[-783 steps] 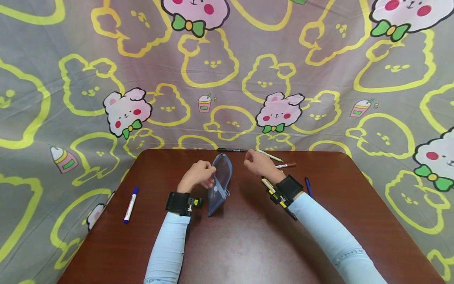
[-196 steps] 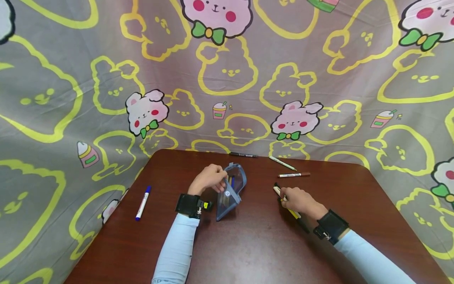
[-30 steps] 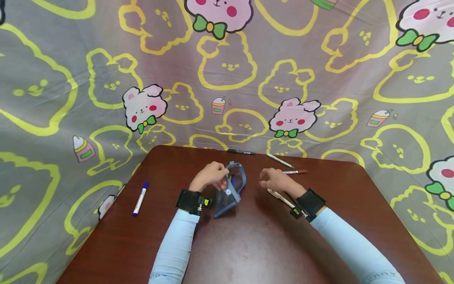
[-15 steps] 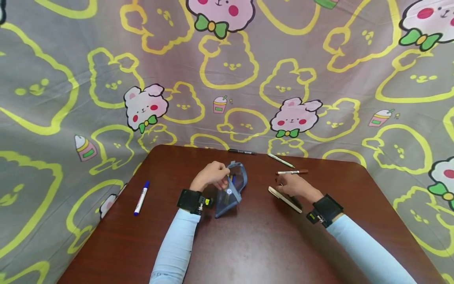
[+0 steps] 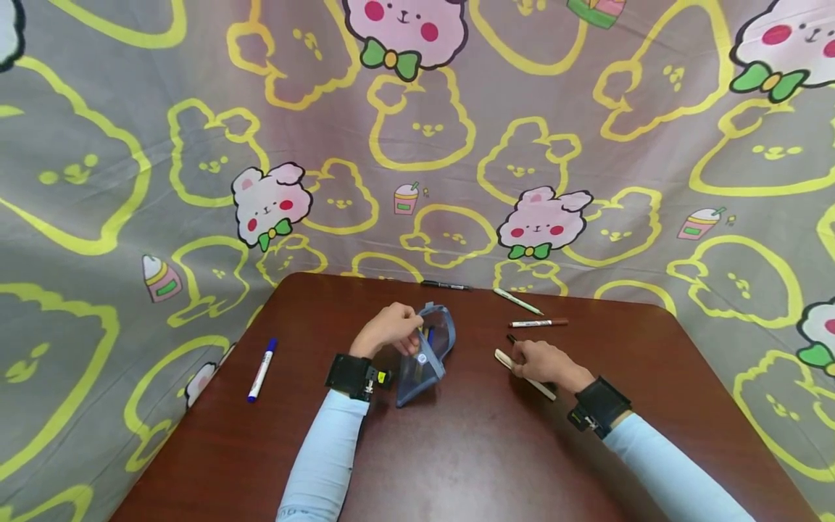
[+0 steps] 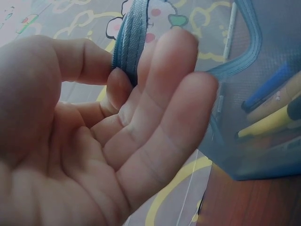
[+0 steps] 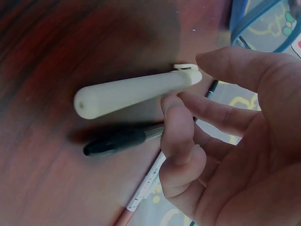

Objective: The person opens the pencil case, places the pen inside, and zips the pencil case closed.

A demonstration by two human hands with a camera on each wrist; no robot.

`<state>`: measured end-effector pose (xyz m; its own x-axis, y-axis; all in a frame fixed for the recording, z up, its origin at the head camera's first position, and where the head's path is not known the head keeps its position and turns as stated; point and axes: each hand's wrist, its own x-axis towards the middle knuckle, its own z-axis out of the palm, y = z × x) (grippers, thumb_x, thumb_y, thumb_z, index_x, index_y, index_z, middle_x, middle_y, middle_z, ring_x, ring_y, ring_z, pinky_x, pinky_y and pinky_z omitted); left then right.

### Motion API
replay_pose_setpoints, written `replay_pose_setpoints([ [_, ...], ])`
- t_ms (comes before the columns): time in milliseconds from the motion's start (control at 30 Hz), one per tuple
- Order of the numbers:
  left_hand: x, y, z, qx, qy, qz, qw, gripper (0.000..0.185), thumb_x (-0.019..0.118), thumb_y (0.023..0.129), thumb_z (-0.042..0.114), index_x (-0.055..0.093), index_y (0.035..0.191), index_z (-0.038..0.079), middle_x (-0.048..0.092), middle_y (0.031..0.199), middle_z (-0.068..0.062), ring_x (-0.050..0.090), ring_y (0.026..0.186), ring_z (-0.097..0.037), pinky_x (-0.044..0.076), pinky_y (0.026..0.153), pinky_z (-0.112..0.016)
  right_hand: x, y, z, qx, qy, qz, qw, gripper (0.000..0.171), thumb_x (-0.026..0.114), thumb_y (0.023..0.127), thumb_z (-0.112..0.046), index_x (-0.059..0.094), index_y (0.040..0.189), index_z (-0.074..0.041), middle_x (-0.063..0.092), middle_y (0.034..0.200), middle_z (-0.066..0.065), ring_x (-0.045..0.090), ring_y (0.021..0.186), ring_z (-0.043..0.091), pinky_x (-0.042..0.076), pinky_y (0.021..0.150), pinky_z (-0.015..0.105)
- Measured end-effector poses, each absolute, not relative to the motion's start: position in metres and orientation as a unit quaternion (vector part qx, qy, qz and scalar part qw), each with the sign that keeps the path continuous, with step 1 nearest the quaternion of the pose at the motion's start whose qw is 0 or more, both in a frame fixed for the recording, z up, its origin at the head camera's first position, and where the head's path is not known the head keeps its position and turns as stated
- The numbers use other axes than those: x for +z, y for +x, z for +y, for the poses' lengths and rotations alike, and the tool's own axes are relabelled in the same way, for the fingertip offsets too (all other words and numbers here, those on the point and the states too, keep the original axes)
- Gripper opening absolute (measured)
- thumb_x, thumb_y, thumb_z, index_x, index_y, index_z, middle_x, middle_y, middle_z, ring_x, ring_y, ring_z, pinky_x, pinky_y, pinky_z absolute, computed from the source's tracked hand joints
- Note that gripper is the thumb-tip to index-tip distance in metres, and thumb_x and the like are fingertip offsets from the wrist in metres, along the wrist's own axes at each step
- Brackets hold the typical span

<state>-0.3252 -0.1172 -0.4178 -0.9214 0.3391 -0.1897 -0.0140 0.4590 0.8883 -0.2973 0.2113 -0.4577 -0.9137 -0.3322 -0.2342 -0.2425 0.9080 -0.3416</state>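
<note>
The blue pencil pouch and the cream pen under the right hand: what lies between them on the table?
Nothing: in the head view only bare brown table separates the pouch from the cream pen.

Dark reddish-brown table (image 5: 457,464), grey backdrop cloth (image 5: 98,181) with yellow outlines and pink bunnies, even light

Blue pouch (image 5: 427,355), cream pen (image 7: 134,93)
</note>
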Motion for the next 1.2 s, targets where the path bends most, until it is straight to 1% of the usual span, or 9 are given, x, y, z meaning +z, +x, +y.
replay_pose_setpoints([
  [167, -0.418, -0.325, -0.117, 0.515, 0.095, 0.833, 0.177, 0.022, 0.05, 0.095, 0.02, 0.06, 0.084, 0.003, 0.068, 0.067, -0.01, 0.067, 0.053, -0.019, 0.061, 0.059, -0.042, -0.461, -0.296, 0.211, -0.153, -0.146, 0.966, 0.151, 0.011, 0.066, 0.091, -0.02, 0.063, 0.097, -0.012, 0.058, 0.072, 0.0, 0.053, 0.061, 0.016, 0.042, 0.051, 0.029],
  [367, -0.418, -0.326, -0.118, 0.516, 0.096, 0.833, 0.172, 0.023, 0.05, 0.095, 0.02, 0.06, 0.085, 0.003, 0.068, 0.068, -0.011, 0.067, 0.054, -0.019, 0.061, 0.058, -0.04, -0.462, -0.299, 0.211, -0.141, -0.155, 0.968, 0.136, 0.011, 0.068, 0.089, -0.017, 0.062, 0.096, -0.012, 0.058, 0.071, 0.0, 0.053, 0.06, 0.015, 0.041, 0.05, 0.028],
  [567, -0.421, -0.327, -0.117, 0.521, 0.095, 0.829, 0.18, 0.022, 0.05, 0.095, 0.02, 0.06, 0.086, 0.003, 0.068, 0.067, -0.011, 0.067, 0.053, -0.018, 0.061, 0.059, -0.041, -0.465, -0.299, 0.212, -0.129, -0.149, 0.971, 0.133, 0.015, 0.069, 0.087, -0.016, 0.061, 0.099, -0.012, 0.057, 0.073, 0.0, 0.053, 0.06, 0.016, 0.04, 0.05, 0.029],
  [700, -0.42, -0.328, -0.116, 0.518, 0.092, 0.831, 0.18, 0.022, 0.05, 0.095, 0.02, 0.06, 0.086, 0.003, 0.068, 0.067, -0.011, 0.067, 0.053, -0.018, 0.061, 0.062, -0.044, -0.466, -0.302, 0.212, -0.132, -0.153, 0.97, 0.138, 0.014, 0.069, 0.087, -0.015, 0.06, 0.096, -0.011, 0.058, 0.073, 0.001, 0.053, 0.059, 0.016, 0.04, 0.049, 0.029],
  [800, -0.417, -0.327, -0.116, 0.516, 0.09, 0.834, 0.176, 0.023, 0.05, 0.095, 0.021, 0.061, 0.087, 0.002, 0.068, 0.068, -0.012, 0.067, 0.053, -0.019, 0.061, 0.064, -0.046, -0.467, -0.306, 0.214, -0.155, -0.155, 0.965, 0.146, 0.015, 0.067, 0.088, -0.015, 0.06, 0.1, -0.01, 0.06, 0.077, 0.003, 0.055, 0.062, 0.016, 0.043, 0.051, 0.029],
  [933, -0.416, -0.327, -0.115, 0.517, 0.091, 0.833, 0.175, 0.022, 0.05, 0.095, 0.02, 0.06, 0.087, 0.002, 0.069, 0.068, -0.012, 0.067, 0.053, -0.018, 0.061, 0.061, -0.043, -0.469, -0.312, 0.218, -0.228, -0.143, 0.948, 0.167, 0.022, 0.062, 0.091, -0.015, 0.059, 0.11, -0.005, 0.061, 0.082, 0.006, 0.056, 0.063, 0.016, 0.046, 0.053, 0.029],
  [1067, -0.42, -0.328, -0.114, 0.52, 0.089, 0.831, 0.179, 0.021, 0.05, 0.095, 0.019, 0.059, 0.085, 0.002, 0.068, 0.067, -0.012, 0.066, 0.052, -0.018, 0.061, 0.059, -0.041, -0.471, -0.316, 0.222, -0.27, -0.135, 0.935, 0.185, 0.026, 0.058, 0.094, -0.016, 0.056, 0.115, -0.002, 0.059, 0.076, 0.006, 0.052, 0.055, 0.015, 0.045, 0.051, 0.027],
  [1200, -0.421, -0.327, -0.115, 0.518, 0.09, 0.832, 0.175, 0.022, 0.05, 0.095, 0.02, 0.06, 0.086, 0.003, 0.068, 0.068, -0.011, 0.066, 0.053, -0.018, 0.061, 0.059, -0.041, -0.469, -0.318, 0.22, -0.28, -0.128, 0.933, 0.185, 0.029, 0.057, 0.095, -0.018, 0.056, 0.119, -0.002, 0.057, 0.071, 0.004, 0.048, 0.051, 0.014, 0.042, 0.049, 0.027],
])
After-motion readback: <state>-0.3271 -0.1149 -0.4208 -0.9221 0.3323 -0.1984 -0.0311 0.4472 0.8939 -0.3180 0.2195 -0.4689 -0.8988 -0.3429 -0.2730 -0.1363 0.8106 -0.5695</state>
